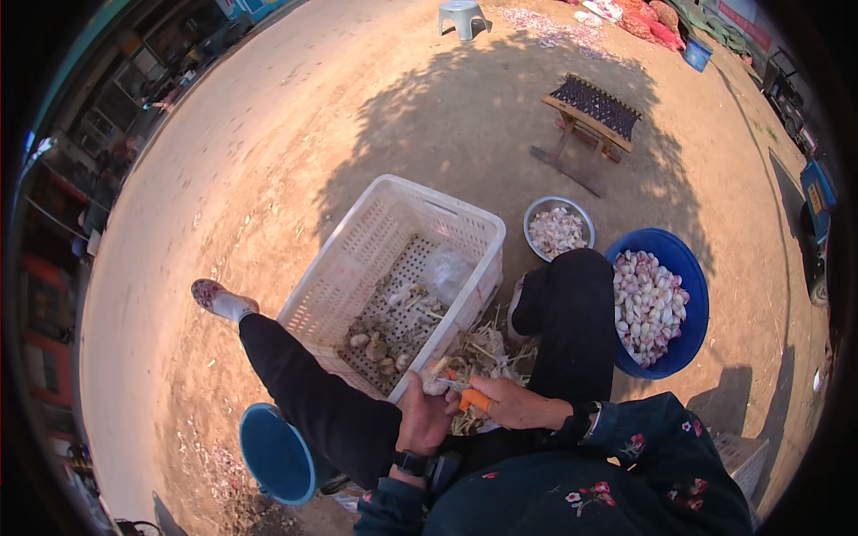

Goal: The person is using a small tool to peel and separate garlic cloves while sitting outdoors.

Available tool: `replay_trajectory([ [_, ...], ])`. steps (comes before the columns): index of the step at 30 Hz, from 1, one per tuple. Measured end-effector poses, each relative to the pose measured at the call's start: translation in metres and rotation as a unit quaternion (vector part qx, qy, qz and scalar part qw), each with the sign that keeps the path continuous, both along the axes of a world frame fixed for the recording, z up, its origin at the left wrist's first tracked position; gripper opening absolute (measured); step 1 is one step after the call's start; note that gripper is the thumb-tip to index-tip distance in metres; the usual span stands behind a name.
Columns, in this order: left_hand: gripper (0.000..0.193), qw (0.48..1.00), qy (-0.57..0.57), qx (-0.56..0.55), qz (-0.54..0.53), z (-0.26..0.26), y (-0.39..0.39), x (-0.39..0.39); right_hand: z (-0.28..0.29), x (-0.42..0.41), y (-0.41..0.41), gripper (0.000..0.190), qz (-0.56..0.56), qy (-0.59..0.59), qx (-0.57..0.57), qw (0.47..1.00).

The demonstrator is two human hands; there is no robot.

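Over the near end of a white plastic crate, my left hand (pixel 425 417) holds a garlic bulb (pixel 436 383). My right hand (pixel 513 402), with orange covers on some fingers, grips a small tool whose thin blade (pixel 450 382) touches the bulb; its handle is hidden in my fingers. A few garlic bulbs (pixel 377 349) and a clear plastic bag (pixel 449 273) lie inside the crate (pixel 493 234). Dry garlic stalks and skins (pixel 486 352) are heaped between the crate and my right leg.
A blue tub (pixel 700 301) of garlic cloves (pixel 647 305) stands right of my knee. Beyond the knee is a metal bowl (pixel 588 224) of smaller pieces. An empty blue bucket (pixel 278 455) tilts at left. Farther off stand a folding stool (pixel 590 110) and a grey plastic stool (pixel 461 13).
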State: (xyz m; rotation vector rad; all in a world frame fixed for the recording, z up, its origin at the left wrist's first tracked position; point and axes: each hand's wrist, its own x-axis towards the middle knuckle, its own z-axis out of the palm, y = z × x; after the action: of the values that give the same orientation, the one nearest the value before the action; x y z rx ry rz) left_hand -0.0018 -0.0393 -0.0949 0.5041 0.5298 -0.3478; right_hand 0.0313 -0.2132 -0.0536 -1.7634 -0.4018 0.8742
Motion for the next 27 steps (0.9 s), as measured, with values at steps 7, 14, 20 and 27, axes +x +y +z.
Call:
replay_trajectory([
  [7,0.047,1.0,0.028,0.006,0.01,0.005,-0.007,0.006,0.013,0.002,0.003,0.017,-0.043,0.088,0.049,0.994],
  [14,0.042,0.998,-0.037,0.053,0.003,-0.009,-0.004,0.009,0.001,0.007,0.006,0.008,-0.062,0.201,0.023,0.977],
  [20,0.038,0.993,-0.05,0.092,-0.049,-0.01,-0.003,0.011,-0.011,0.009,0.015,0.005,-0.137,0.159,0.065,0.976],
  [27,0.035,0.99,-0.05,0.118,0.058,-0.015,0.004,0.006,-0.007,0.034,-0.004,0.018,-0.354,0.212,0.153,0.898],
])
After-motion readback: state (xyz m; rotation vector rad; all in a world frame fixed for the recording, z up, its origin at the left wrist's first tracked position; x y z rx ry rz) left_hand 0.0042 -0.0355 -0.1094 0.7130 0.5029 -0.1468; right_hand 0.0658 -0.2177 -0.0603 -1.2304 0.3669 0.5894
